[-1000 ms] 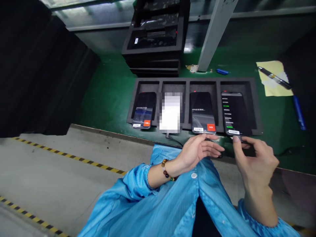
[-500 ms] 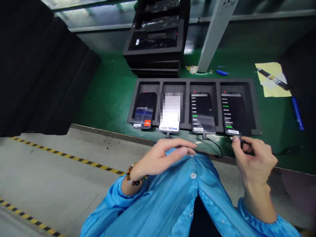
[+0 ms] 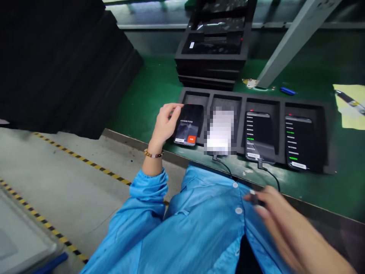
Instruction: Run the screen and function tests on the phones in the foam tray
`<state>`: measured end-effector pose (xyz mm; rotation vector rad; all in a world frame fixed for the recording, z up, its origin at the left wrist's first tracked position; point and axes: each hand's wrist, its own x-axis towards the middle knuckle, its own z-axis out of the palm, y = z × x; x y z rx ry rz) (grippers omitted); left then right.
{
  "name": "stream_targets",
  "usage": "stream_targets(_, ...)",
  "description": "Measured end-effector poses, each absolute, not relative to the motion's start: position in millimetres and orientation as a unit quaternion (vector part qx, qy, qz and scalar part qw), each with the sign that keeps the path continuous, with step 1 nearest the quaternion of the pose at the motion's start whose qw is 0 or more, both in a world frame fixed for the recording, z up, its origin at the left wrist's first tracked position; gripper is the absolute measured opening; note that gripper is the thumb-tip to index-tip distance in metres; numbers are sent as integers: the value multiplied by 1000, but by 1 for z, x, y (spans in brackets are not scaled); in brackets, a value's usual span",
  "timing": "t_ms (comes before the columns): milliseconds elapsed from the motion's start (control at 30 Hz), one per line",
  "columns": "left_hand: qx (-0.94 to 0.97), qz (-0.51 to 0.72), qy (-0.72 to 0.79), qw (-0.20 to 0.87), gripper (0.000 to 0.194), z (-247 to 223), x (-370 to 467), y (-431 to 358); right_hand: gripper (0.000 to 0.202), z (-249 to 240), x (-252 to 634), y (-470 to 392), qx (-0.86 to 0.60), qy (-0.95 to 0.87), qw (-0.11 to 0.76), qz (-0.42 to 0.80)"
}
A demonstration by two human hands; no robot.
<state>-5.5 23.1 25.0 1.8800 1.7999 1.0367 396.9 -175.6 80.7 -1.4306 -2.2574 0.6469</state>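
Several phones lie in a row on a black foam tray (image 3: 332, 152). My left hand (image 3: 166, 123) touches the upper left edge of the leftmost phone (image 3: 188, 125), its thumb and fingers apart around the corner. The second phone (image 3: 221, 131) has a bright screen, and the third phone (image 3: 259, 137) a dark list; a black cable (image 3: 268, 171) runs from the lower end of each. No cable shows at the rightmost phone (image 3: 302, 142). My right hand (image 3: 270, 207), blurred, pinches a small dark cable plug (image 3: 253, 198) in front of the table edge.
Behind the tray stands a stack of black foam trays (image 3: 211, 64), with a slanted metal post (image 3: 293, 43) and a blue cap (image 3: 288, 91) to its right. A pen (image 3: 349, 99) rests on yellow paper (image 3: 353, 120) at the far right. Black cloth-like material (image 3: 57, 68) fills the upper left.
My left hand has moved up and left to the leftmost phone. My right hand has drawn the plug away from the rightmost phone, leftward. The view has shifted left.
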Motion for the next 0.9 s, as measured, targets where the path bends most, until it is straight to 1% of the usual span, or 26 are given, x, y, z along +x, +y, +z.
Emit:
stream_targets(67,714,328,600,152,58,24,-5,39,32,81,342,-149,-403,-862,138,275)
stream_targets(100,734,306,589,146,62,23,-5,47,39,77,315,-136,-378,-879,115,268)
stream_targets(133,746,289,583,142,67,21,-5,55,44,71,292,-124,-373,-893,89,238)
stream_targets(200,751,273,584,141,75,16,-6,69,46,61,255,-106,-391,-902,23,182)
stream_targets(267,745,276,588,154,81,10,-8,77,44,55,234,-96,-409,-900,-29,146)
stream_targets(333,735,290,587,174,83,5,-10,80,42,55,224,-90,-420,-897,-59,127)
stream_targets(500,731,313,576,191,83,-2,-10,80,36,64,214,-81,-431,-892,-93,98)
stream_targets(900,728,329,571,188,78,-10,-10,84,40,57,208,-76,-437,-892,-92,70)
